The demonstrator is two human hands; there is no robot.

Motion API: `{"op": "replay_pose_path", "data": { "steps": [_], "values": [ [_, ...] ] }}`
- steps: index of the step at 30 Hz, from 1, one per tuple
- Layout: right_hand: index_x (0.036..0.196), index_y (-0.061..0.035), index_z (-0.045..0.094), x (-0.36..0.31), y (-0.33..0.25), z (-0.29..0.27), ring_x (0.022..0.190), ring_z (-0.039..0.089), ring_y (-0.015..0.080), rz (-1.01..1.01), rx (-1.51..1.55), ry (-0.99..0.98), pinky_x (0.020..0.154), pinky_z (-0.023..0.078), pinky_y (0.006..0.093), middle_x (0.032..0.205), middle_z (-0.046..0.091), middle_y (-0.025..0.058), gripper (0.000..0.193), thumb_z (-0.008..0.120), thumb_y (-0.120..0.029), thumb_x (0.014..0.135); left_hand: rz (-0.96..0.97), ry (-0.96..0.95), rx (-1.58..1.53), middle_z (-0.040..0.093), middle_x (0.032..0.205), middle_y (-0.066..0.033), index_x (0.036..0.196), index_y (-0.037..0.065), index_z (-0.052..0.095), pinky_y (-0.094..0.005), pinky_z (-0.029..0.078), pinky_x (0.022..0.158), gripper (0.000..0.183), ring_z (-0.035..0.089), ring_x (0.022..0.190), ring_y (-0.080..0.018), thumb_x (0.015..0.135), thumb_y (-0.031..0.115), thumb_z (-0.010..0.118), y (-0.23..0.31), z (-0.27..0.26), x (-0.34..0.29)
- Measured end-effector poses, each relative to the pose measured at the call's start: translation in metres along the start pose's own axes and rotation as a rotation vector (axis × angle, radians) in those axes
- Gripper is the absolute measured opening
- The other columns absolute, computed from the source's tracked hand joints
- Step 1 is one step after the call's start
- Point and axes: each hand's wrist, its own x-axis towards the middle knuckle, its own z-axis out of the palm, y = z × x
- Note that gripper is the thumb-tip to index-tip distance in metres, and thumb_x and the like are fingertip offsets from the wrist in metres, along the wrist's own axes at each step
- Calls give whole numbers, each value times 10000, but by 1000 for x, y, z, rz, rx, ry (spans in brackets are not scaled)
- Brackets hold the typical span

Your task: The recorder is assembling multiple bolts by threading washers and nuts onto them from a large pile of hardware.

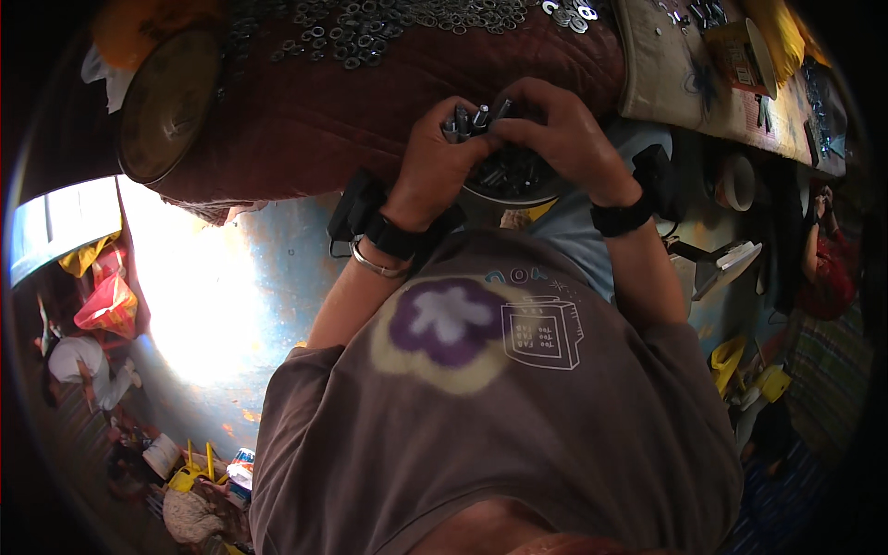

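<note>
My left hand [437, 168] is curled round a bunch of short cylindrical metal pieces [480, 117], which look like bolts, their ends standing up between thumb and fingers. Close beside it, my right hand [566, 139] pinches one dark metal piece [504, 109] between thumb and fingers, near the tips of the bunch. Just below both hands, a round bowl [507, 199] holds many more dark pieces of the same sort. My wrists partly cover the bowl, and the ends of the pieces inside my left palm are hidden.
Loose nuts and washers [356, 35] lie spread on the dark red cloth [305, 120]. A round metal lid or pan [171, 106] leans at the left. A light mat [666, 65] at the right bears a paper tub [743, 57]. Other people [828, 268] sit at both sides.
</note>
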Motion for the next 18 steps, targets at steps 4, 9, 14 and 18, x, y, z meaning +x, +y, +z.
{"op": "replay_pose_path", "data": {
  "steps": [4,9,14,18],
  "values": [
    [920,25,608,12,2,0,737,621,180,-122,-215,13,681,479,278,791,629,130,228,655,-154,787,25,2,59,525,732,43,894,69,543,-185,399,550,167,493,632,-30,783,40,664,-1,-6,-1],
    [1002,-29,621,65,14,-12,814,601,369,-462,-697,374,696,479,405,886,619,198,245,612,-192,820,-59,29,42,510,699,48,875,83,533,-183,372,507,170,463,585,-27,789,66,678,3,-11,-4],
    [1024,-83,622,77,22,-8,834,590,370,-479,-1047,389,703,483,435,899,591,182,218,572,-145,821,-85,49,-22,495,684,53,870,95,529,-177,345,484,167,437,561,-22,798,77,679,3,-12,-1],
    [988,-61,627,67,35,-25,819,588,362,-605,-897,336,714,482,413,896,587,161,192,573,-101,808,-91,98,-52,486,672,54,869,97,529,-176,332,474,161,423,551,-21,804,74,674,0,-14,-1]
  ]
}}
